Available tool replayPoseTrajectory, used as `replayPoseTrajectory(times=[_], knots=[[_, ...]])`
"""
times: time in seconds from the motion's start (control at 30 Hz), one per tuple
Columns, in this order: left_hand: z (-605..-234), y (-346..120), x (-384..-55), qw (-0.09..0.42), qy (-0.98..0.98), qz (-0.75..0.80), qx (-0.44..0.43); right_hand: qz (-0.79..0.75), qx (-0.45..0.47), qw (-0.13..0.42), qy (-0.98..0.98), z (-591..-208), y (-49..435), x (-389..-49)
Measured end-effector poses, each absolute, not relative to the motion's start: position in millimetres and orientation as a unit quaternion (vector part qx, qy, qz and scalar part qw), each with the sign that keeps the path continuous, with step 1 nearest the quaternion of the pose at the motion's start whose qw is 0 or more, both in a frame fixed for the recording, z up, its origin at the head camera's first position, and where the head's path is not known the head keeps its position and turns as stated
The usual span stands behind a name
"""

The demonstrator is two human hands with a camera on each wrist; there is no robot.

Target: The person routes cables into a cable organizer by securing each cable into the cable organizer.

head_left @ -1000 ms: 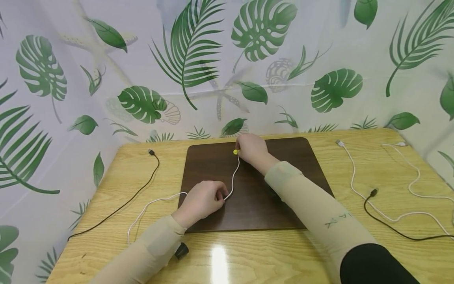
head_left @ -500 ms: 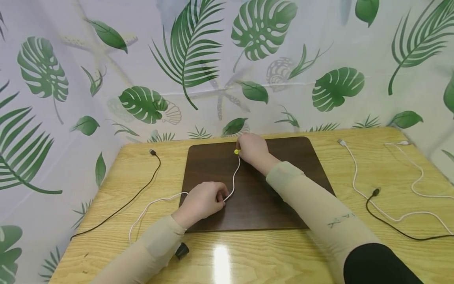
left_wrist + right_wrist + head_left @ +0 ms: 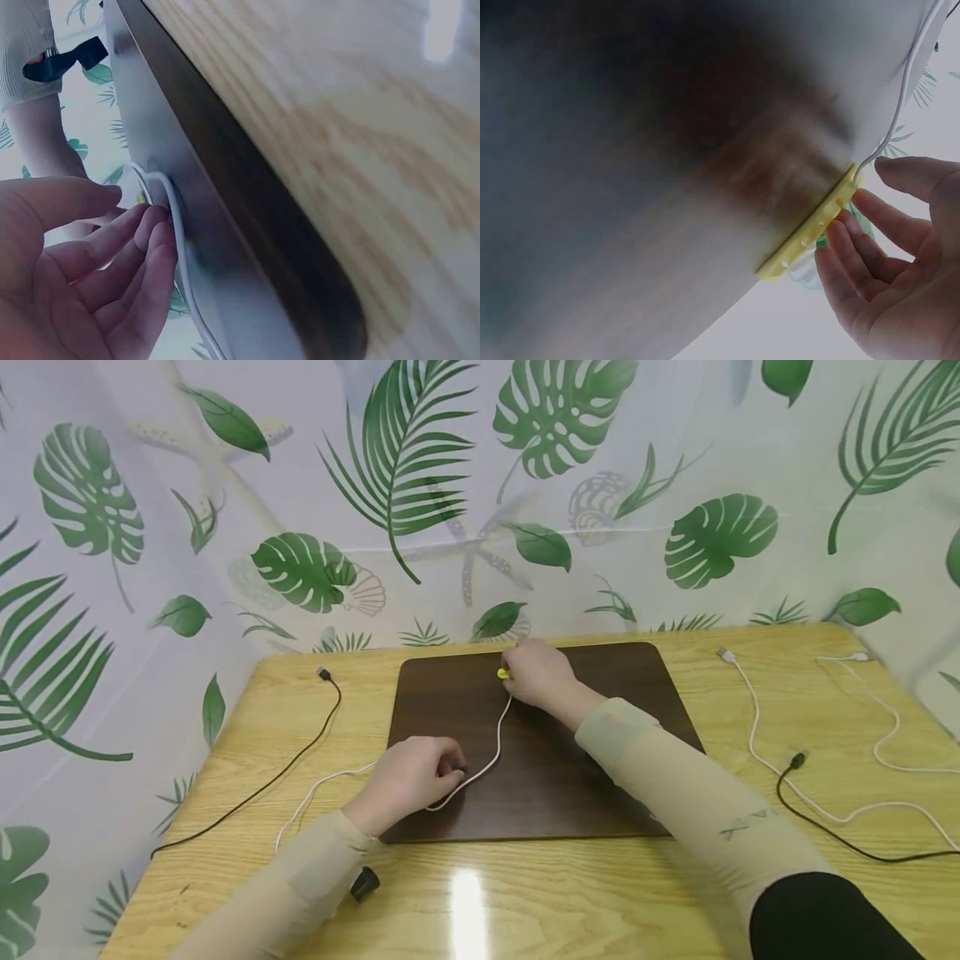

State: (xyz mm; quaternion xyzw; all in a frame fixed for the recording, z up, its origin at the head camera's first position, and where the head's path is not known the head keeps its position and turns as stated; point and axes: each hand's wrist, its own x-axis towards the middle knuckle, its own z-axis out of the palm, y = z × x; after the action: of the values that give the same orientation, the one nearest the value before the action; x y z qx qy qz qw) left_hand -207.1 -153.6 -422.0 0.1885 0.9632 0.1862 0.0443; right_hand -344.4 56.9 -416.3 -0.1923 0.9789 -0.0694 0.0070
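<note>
A yellow cable organizer strip with a row of small holes sits on the dark brown board. One end of a white cable meets the strip at its near end. Fingertips of my right hand touch the strip's side, and the thumb is spread apart, close to the cable. Over the board's left part is my left hand. In the left wrist view its thumb and fingers are apart, with the fingertips beside the white cable and nothing pinched between them.
A black cable lies on the wooden table to the left. On the right are two white cables and another black cable. A leaf-printed cloth hangs behind the table.
My left hand has let go of the white cable and shifted slightly left. The cable now curves loosely on the board. My right hand stays at the yellow strip.
</note>
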Motion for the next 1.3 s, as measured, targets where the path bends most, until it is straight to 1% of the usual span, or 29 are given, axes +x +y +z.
replayPoseTrajectory(times=[0.27, 0.57, 0.87, 1.0, 1.3], knots=[[-421, -168, -206, 0.039, 0.968, 0.185, 0.166, -0.077, -0.219, 0.024, 0.972, -412, 55, -330], [-413, -193, -210, 0.036, 0.972, 0.191, 0.129, -0.078, -0.249, 0.037, 0.965, -403, 40, -311], [-407, -212, -211, 0.014, 0.969, 0.21, 0.133, -0.051, -0.26, 0.061, 0.962, -389, 28, -294], [-404, -220, -209, 0.001, 0.969, 0.209, 0.13, -0.045, -0.271, 0.057, 0.96, -389, 24, -289], [-398, -241, -207, -0.007, 0.98, 0.176, 0.091, -0.039, -0.291, 0.042, 0.955, -384, 20, -280]])
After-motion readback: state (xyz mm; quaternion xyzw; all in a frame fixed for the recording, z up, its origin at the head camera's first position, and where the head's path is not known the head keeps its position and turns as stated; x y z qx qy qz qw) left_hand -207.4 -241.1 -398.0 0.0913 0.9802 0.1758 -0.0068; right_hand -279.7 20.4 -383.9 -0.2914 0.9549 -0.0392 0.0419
